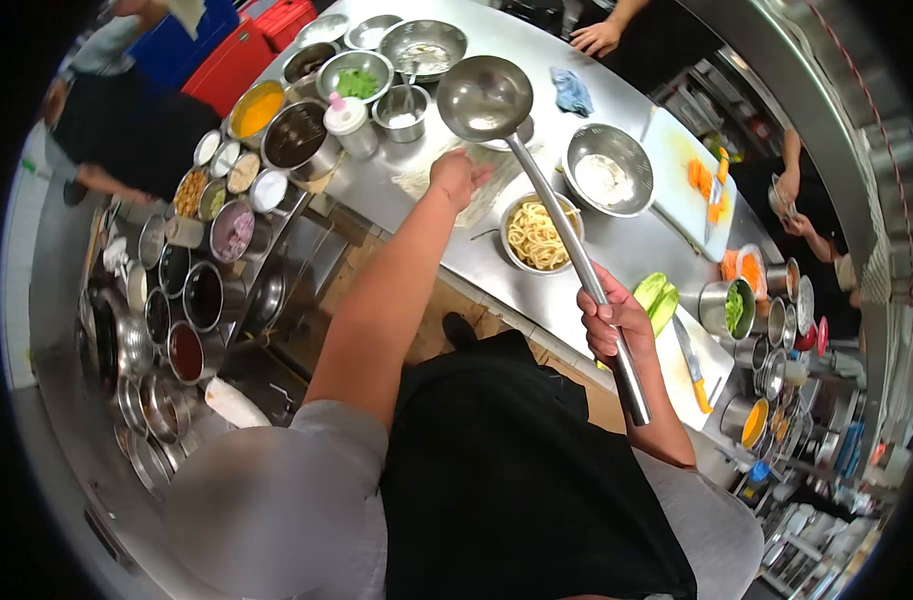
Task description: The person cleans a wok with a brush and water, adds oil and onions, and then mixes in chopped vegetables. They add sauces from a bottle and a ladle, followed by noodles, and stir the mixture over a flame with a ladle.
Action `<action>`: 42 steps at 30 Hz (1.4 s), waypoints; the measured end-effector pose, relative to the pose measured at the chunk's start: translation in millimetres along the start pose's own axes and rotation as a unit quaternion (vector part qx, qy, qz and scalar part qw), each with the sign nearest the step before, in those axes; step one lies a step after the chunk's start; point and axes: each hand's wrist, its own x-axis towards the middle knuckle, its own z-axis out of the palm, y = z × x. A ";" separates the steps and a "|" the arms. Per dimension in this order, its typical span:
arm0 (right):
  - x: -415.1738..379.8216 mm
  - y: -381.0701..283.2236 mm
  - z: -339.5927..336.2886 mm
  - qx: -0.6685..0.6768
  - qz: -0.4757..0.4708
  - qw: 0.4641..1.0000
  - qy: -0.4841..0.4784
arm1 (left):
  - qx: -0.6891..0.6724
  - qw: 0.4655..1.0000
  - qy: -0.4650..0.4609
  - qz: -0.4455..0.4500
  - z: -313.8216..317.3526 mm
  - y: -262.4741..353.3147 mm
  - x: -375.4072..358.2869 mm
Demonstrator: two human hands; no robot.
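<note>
My right hand (616, 312) is wrapped round the long metal handle of a large ladle (484, 97). The ladle's wide bowl hangs over the far part of the steel table, and its handle crosses above a bowl of thick noodles (536, 240). My left hand (460, 178) is stretched over a floury patch (416, 180) of the table, fingers loosely apart and holding nothing that I can see. Right of the noodles stands a perforated metal bowl (626, 197) with white powder in it.
Pots and bowls crowd the left, including a squeeze bottle (350, 125) and chopped onion (234, 232). On the right lie a white cutting board (666, 150) with cut carrot, green vegetables (656, 300) and a yellow-handled knife (692, 365). A co-worker's hand (598, 38) rests at the far edge.
</note>
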 end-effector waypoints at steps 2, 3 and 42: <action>10.1 -3.2 -0.7 -0.012 0.029 0.999 -0.005 | 0.022 0.999 -0.020 -0.027 -36.5 2.2 -20.9; 18.3 -4.0 -1.2 -0.017 0.050 0.999 -0.013 | 0.007 1.000 0.000 -0.014 -59.9 3.6 -34.2; 205.0 601.3 519.1 -0.442 0.097 -0.027 -0.891 | 0.167 0.408 0.897 0.039 -537.3 -66.0 -615.6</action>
